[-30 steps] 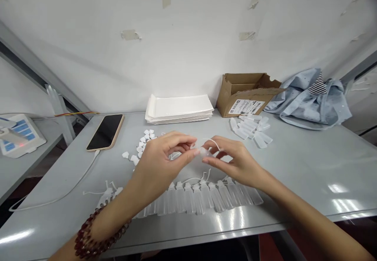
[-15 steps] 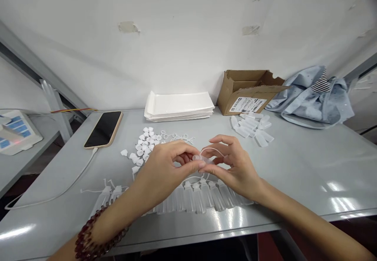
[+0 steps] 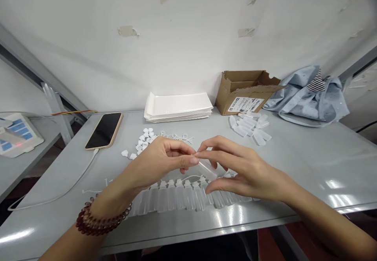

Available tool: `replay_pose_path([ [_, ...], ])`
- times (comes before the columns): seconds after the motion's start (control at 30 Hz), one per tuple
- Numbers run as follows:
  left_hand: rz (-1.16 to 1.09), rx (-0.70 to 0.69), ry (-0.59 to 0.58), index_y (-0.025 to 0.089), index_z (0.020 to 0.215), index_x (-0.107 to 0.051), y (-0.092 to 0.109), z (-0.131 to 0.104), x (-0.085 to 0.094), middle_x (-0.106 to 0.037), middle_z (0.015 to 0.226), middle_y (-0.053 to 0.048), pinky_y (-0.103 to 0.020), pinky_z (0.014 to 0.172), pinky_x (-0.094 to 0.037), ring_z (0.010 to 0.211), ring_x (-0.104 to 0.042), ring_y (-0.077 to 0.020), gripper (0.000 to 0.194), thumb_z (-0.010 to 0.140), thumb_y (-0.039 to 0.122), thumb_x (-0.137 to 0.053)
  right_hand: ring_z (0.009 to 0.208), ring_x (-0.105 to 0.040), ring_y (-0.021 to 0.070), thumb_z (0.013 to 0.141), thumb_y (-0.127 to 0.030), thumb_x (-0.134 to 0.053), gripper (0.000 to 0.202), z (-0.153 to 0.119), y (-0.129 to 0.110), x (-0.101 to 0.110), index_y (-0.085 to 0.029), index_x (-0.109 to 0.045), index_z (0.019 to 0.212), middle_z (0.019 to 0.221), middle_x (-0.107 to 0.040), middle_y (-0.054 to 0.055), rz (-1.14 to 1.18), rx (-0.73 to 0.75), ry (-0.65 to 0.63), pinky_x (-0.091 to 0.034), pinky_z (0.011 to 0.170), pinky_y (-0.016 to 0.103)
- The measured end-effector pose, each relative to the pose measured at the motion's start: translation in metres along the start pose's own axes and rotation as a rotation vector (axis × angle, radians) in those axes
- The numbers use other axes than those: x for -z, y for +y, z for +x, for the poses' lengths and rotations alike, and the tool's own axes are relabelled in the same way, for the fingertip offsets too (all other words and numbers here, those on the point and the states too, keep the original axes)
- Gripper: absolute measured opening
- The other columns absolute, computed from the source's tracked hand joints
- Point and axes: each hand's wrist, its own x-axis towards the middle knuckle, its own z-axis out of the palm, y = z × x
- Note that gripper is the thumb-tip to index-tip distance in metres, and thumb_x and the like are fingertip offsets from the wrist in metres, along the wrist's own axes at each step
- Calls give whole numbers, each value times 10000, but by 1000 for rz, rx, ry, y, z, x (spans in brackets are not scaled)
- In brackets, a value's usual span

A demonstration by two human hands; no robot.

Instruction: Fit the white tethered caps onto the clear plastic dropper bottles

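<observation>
Between my hands is a clear plastic tube point(image 3: 207, 169), tilted down to the right. My left hand point(image 3: 165, 157) pinches its upper end between thumb and fingers. The fingertips of my right hand point(image 3: 240, 167) meet that same end, while its thumb is spread apart lower down, near the tube's far end. Below the hands lies a row of similar clear tubes point(image 3: 171, 197) with white tops and thin cords. White caps point(image 3: 144, 137) are heaped behind my left hand, beside small white looped pieces point(image 3: 185, 137).
A phone point(image 3: 104, 130) on a white cable lies at the left. Flat white boxes point(image 3: 178, 106) are stacked at the back. To the right are an open cardboard box point(image 3: 246, 96), a pile of clear pieces point(image 3: 250, 127) and blue cloth point(image 3: 312, 100).
The tube has swung so that its body points down to the right. My right hand has opened wider, its thumb moving down away from its fingers. My left hand still pinches the end.
</observation>
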Motion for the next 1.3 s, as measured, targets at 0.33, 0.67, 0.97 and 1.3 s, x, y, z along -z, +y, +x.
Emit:
replay_pose_path([
  [0.33,-190,-34,-95,225,925,-749,-8,3,-18,-677,752,6,-242,658,-482,668,-554,-113,159,791,271,-676,925,-633,193,802,-368,-690,560,-13,-3,-8,-239,-484,1307,1113,-621,92,69,39,117,-584,720,292],
  [0.67,-275,-55,-145,214,1003,-741,-8,5,-44,-722,934,-31,-267,758,-514,817,-622,-141,219,807,279,-670,1044,-637,231,805,-243,-711,568,-45,-13,-15,-259,-482,1324,1161,-637,100,35,-55,215,-602,805,336],
  [0.97,-183,54,-43,227,1371,-419,-14,3,-46,-639,1154,-72,-336,830,-524,941,-648,-181,706,756,407,-716,1028,-635,223,748,-215,-764,495,-82,1,-13,-269,-564,1197,1108,-643,78,98,-249,304,-609,742,306],
  [1.3,-188,98,158,236,1300,-451,-1,-2,-33,-672,952,-25,-315,702,-501,749,-611,-159,600,782,449,-664,963,-682,228,719,-338,-782,461,-148,30,8,-307,-616,1148,1101,-687,44,-24,-515,229,-593,794,319],
])
